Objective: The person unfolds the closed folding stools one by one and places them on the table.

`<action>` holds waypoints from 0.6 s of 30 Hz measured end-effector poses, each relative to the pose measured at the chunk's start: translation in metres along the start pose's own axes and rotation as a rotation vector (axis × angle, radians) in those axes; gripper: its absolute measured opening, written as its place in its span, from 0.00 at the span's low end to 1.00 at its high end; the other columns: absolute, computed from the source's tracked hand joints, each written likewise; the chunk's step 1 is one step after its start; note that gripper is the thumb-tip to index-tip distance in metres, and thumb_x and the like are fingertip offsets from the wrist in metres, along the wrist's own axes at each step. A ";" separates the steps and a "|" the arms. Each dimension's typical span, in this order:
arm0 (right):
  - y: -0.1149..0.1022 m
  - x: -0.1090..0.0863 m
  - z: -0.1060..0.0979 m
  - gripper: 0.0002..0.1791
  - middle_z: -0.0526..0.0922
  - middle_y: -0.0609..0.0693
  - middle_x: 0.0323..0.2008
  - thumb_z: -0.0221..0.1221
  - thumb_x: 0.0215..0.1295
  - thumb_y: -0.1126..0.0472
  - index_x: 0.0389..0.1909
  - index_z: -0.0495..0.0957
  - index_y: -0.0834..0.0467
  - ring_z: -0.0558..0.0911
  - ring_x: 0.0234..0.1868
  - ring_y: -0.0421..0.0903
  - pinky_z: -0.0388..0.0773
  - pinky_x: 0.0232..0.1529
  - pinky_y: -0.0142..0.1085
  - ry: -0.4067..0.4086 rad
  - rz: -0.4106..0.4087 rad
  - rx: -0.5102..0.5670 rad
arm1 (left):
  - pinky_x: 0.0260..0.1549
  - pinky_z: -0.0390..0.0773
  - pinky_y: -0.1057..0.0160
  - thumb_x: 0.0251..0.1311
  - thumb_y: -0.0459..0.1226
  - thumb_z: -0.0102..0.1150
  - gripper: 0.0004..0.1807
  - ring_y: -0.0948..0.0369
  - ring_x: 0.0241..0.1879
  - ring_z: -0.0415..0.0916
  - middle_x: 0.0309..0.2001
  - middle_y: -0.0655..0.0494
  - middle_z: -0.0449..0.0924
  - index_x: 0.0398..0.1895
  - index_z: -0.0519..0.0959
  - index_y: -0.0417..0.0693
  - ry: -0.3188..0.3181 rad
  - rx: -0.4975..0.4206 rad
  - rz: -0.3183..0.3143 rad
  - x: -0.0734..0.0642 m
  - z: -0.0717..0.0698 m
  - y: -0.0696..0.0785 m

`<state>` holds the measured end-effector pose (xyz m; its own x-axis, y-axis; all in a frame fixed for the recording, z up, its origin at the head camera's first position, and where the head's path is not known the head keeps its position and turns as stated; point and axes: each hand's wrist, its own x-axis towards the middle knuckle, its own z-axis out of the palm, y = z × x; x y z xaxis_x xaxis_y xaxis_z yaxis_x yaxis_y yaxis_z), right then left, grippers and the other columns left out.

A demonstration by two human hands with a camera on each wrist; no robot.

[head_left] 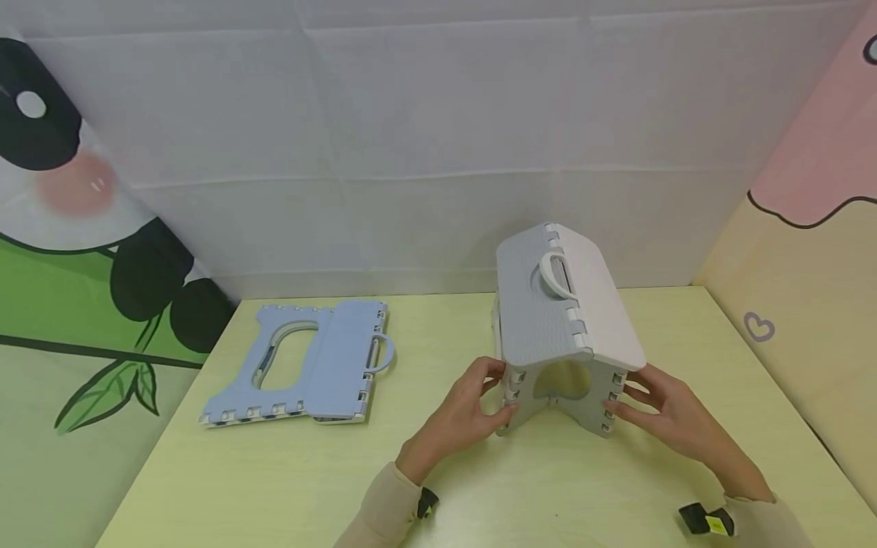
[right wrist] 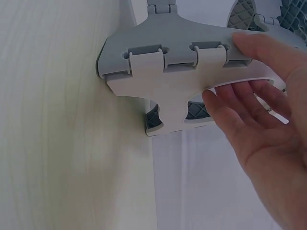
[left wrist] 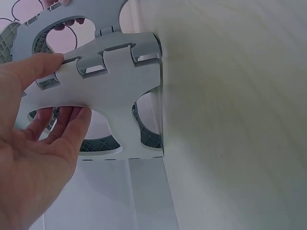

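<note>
A grey and white folding step stool [head_left: 541, 304] stands half folded on the table, its two top panels peaked like a roof with a white loop handle [head_left: 556, 275] at the ridge. My left hand [head_left: 466, 411] grips the stool's left leg edge, thumb on the hinged corner and fingers curled through the side opening, as the left wrist view shows. On the opposite side my right hand [head_left: 668, 411] grips the right leg edge, its thumb on the grey end panel [right wrist: 192, 36] and its fingers hooked into the white side panel's opening.
A blue folding stool [head_left: 342, 358], folded flat with its loop handle pointing right, lies on the table's left part. The pale yellow table [head_left: 274, 487] meets a white cloth backdrop [head_left: 438, 152] behind. Printed panels stand at both sides.
</note>
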<state>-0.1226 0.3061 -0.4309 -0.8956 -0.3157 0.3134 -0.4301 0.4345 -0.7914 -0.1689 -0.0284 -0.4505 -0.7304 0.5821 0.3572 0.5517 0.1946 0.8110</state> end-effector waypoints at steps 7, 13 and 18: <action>-0.003 0.000 -0.002 0.40 0.71 0.29 0.66 0.69 0.62 0.74 0.74 0.66 0.61 0.74 0.63 0.28 0.76 0.57 0.25 -0.006 -0.013 0.003 | 0.66 0.73 0.61 0.62 0.27 0.69 0.29 0.54 0.62 0.73 0.59 0.47 0.72 0.62 0.66 0.37 -0.008 0.005 -0.012 0.001 -0.002 0.001; -0.003 0.000 -0.003 0.39 0.70 0.28 0.66 0.68 0.62 0.74 0.74 0.66 0.63 0.73 0.63 0.26 0.75 0.57 0.24 -0.014 -0.008 0.016 | 0.66 0.73 0.59 0.62 0.28 0.70 0.29 0.52 0.63 0.73 0.60 0.46 0.72 0.63 0.66 0.36 -0.013 0.017 0.007 0.000 -0.003 0.002; -0.002 0.000 -0.004 0.38 0.70 0.30 0.67 0.67 0.63 0.75 0.74 0.65 0.62 0.73 0.64 0.27 0.74 0.59 0.23 -0.034 -0.015 0.042 | 0.66 0.72 0.60 0.63 0.29 0.70 0.30 0.54 0.63 0.73 0.61 0.47 0.72 0.64 0.66 0.37 -0.029 0.015 -0.010 0.001 -0.006 0.003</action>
<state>-0.1224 0.3087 -0.4271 -0.8845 -0.3505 0.3079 -0.4375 0.3941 -0.8082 -0.1699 -0.0319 -0.4451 -0.7241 0.6027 0.3354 0.5504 0.2120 0.8075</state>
